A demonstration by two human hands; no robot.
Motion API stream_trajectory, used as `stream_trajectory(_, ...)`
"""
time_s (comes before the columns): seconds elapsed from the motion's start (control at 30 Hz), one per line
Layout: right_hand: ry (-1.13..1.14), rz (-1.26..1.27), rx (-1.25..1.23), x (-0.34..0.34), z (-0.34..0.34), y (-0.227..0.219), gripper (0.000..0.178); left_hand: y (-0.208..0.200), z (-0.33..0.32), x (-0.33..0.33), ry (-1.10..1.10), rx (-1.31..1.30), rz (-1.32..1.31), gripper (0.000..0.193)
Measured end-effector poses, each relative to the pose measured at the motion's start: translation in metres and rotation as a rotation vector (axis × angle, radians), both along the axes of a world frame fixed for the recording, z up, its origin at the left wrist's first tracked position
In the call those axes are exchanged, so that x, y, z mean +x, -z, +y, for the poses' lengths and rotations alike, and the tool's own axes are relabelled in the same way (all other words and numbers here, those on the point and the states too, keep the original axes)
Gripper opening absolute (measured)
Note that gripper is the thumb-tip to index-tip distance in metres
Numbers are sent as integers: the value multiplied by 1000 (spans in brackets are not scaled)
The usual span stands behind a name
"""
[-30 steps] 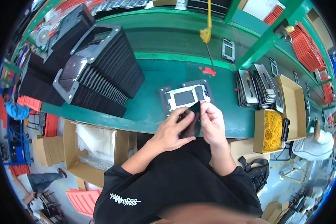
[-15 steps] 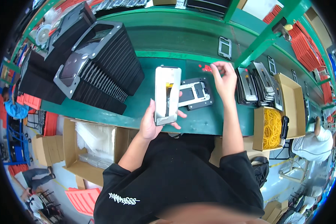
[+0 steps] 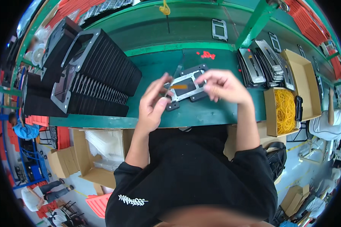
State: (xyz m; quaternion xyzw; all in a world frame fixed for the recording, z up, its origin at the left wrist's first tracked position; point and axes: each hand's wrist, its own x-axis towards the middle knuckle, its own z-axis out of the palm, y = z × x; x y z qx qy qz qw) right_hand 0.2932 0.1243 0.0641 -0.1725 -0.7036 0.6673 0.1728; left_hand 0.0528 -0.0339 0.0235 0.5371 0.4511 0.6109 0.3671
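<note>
Right hand (image 3: 231, 87) moved off red bits (image 3: 207, 55), partly hiding frame (image 3: 189, 94), contact unclear

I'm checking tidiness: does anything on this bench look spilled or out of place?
Small red pieces lie loosely scattered on the green bench beyond the pale frame, whereas the yellow bands are gathered in a box. Whether the red ones spilled is unclear.

Obstacle at left: black stack (image 3: 107, 70)

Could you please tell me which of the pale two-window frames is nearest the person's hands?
The frame on the black fixture, between the left hand and right hand; the other frames lie farther off, beyond the bench's back edge.
</note>
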Motion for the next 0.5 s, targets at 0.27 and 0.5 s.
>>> stream_trajectory(0.27,553,159,22,5,80,89,24,5,33,-2,-205,64,789,78)
stream_trajectory(0.5,556,15,71,7,77,93,28,13,50,12,-161,-50,776,78)
